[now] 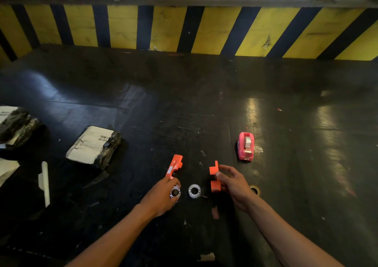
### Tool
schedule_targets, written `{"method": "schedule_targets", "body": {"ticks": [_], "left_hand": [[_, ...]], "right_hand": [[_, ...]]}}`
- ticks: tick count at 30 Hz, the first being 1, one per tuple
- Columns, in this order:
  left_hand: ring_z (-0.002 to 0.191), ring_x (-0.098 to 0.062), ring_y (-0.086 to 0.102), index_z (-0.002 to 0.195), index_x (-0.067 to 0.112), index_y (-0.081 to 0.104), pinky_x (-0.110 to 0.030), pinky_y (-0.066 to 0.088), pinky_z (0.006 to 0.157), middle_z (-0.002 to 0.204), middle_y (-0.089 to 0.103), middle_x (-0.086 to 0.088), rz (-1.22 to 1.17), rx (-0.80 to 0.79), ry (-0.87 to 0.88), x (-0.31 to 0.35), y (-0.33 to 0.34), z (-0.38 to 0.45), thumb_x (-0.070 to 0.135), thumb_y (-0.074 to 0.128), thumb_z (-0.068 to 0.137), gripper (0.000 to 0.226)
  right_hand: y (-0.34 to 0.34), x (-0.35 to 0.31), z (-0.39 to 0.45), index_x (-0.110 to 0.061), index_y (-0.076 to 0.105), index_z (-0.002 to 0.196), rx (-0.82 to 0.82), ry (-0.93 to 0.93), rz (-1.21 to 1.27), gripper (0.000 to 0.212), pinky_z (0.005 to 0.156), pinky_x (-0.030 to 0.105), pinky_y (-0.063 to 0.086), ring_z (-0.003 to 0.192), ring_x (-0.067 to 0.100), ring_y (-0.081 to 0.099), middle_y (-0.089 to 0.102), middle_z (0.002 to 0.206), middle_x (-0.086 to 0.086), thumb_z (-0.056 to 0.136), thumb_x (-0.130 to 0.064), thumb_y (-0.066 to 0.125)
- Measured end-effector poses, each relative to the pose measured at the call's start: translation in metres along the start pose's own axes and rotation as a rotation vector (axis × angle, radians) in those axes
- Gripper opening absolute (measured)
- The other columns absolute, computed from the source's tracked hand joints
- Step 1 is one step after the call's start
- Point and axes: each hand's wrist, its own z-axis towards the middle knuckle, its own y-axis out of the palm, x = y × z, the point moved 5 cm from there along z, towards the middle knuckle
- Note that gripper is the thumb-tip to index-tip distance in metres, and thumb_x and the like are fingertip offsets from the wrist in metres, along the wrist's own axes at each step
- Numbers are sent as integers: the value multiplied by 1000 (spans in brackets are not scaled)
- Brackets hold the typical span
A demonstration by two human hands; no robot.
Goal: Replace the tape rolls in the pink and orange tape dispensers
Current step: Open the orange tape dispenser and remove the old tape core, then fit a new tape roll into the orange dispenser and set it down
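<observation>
The orange tape dispenser is split into two halves. My left hand [161,197] grips the left orange half [175,165] together with a clear tape roll [175,193] at its lower end. My right hand [233,185] holds the right orange half [214,176] upright by its edge. Between my hands a second clear tape roll [194,190] lies on the dark table [184,107]. The pink tape dispenser [246,146] stands further right, closed, with a tape roll inside, away from both hands.
Black-wrapped parcels with white labels [94,146] [14,125] lie at the left, with a white strip [45,182] near them. A brownish ring [254,190] sits just right of my right hand. A yellow-and-black striped wall [184,29] bounds the far side.
</observation>
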Motion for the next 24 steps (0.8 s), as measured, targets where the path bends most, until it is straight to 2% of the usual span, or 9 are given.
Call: {"method": "schedule_targets", "body": {"ticks": [2,4,7,9,12,16,20,22,24], "left_hand": [[125,-12,53,125,29,58,-33,49,105,141,50,4,23,-3,16,1,-1,0,27,72,90,37],[129,-14,49,130,28,56,-33,47,108,143,45,5,38,7,20,3,-2,-2,30,73,90,44],[127,-13,50,136,29,51,-30,49,104,143,43,3,72,70,42,12,-1,-5,36,70,92,48],[125,-12,51,140,30,47,-30,50,102,143,42,2,78,76,75,21,2,-5,36,69,92,53],[127,-13,50,149,31,38,-32,50,105,144,39,2,96,21,92,35,8,1,37,70,91,66],[137,-19,43,152,29,35,-39,46,110,152,37,-1,173,-121,94,52,16,14,43,68,91,70],[127,-18,52,143,27,47,-38,50,105,143,48,-2,160,-180,67,56,16,25,34,69,92,56],[113,-14,59,129,26,53,-34,54,98,130,55,-1,20,-149,21,52,15,29,31,71,90,43],[98,-11,64,113,27,53,-29,57,83,114,61,1,-195,-83,-54,46,12,30,29,74,88,33]], "right_hand": [[-1,0,0,-19,63,124,5,-4,-1,29,69,37,60,97,27,70,72,118,15,96,-12,67],[-4,1,2,-19,63,125,18,-1,-9,31,75,41,60,100,28,70,72,119,14,96,-13,67],[-6,1,2,-21,63,126,28,10,-38,31,88,47,58,105,29,68,71,120,13,96,-15,68],[-7,1,0,-23,63,124,28,20,-38,29,86,46,58,105,29,68,72,119,13,96,-14,66],[-6,1,-3,-23,62,123,23,26,-31,28,81,43,59,103,30,69,72,116,13,97,-13,65],[-7,3,-1,-23,62,125,27,32,-68,30,96,54,57,106,32,68,71,118,13,96,-15,67],[-8,2,-3,-24,61,126,39,39,-91,32,101,58,54,112,34,66,71,119,12,96,-16,67],[-8,1,-5,-24,61,127,35,41,-80,33,100,56,55,112,34,66,70,120,13,96,-16,67],[-7,1,-7,-23,61,126,23,52,-60,31,98,53,57,110,33,66,70,119,13,96,-15,66]]}}
